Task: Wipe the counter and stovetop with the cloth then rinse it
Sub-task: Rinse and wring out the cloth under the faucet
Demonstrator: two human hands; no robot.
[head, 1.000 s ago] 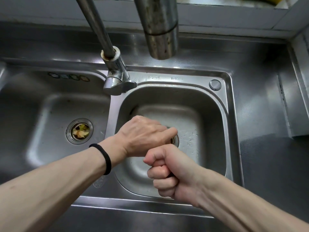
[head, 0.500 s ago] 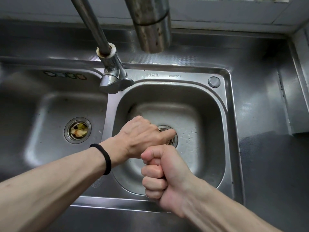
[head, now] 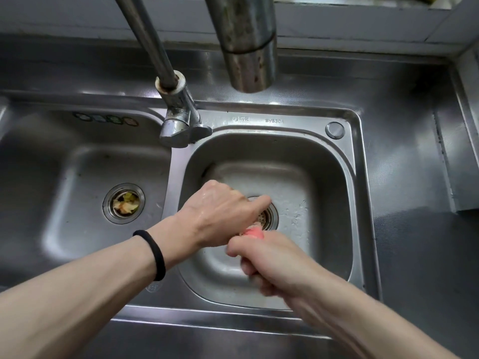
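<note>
Where they meet above the right basin (head: 326, 177), left hand (head: 220, 213) and right hand (head: 274, 263) both grip 1 pink cloth (head: 252, 233), fingers curled tight, cloth mostly hidden.

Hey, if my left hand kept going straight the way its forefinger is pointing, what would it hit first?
Probably the right basin, at its right wall. The left hand, gripping the cloth, points rightward over the drain with nothing between. Depth is unclear, so it might clear the rim.

Left basin (head: 77, 177) and right basin (head: 324, 190) lie side by side in the surface (head: 414, 177), faucet (head: 181, 120) behind the divider. Left hand (head: 220, 216) and right hand (head: 272, 263) hold the cloth (head: 252, 233) over the right basin.
</note>
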